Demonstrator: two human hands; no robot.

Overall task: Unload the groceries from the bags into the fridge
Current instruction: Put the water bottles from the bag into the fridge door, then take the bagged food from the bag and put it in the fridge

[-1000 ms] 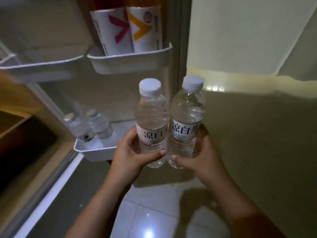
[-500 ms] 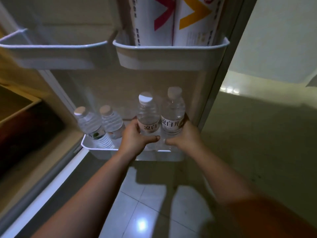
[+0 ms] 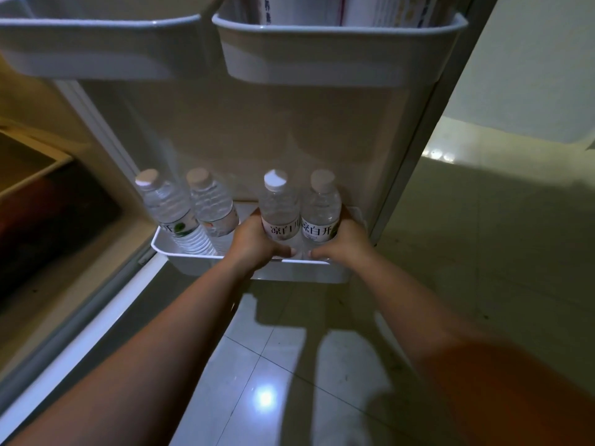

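Note:
Two clear water bottles with white caps stand upright side by side in the lowest door shelf (image 3: 199,263) of the open fridge. My left hand (image 3: 254,243) is wrapped around the left water bottle (image 3: 279,210). My right hand (image 3: 343,243) is wrapped around the right water bottle (image 3: 322,207). Both bottle bases are hidden behind the shelf's front wall. Two more water bottles (image 3: 183,214) lean at the left end of the same shelf.
Two upper door shelves hang above: an empty-looking one (image 3: 96,56) on the left, and one (image 3: 338,62) holding tall cartons (image 3: 306,9) on the right. The fridge interior (image 3: 38,194) lies at left. Tiled floor (image 3: 289,381) is below, a wall to the right.
Both hands carried the two bottles forward and down from mid-air into the lowest door shelf. The view has moved closer to the door.

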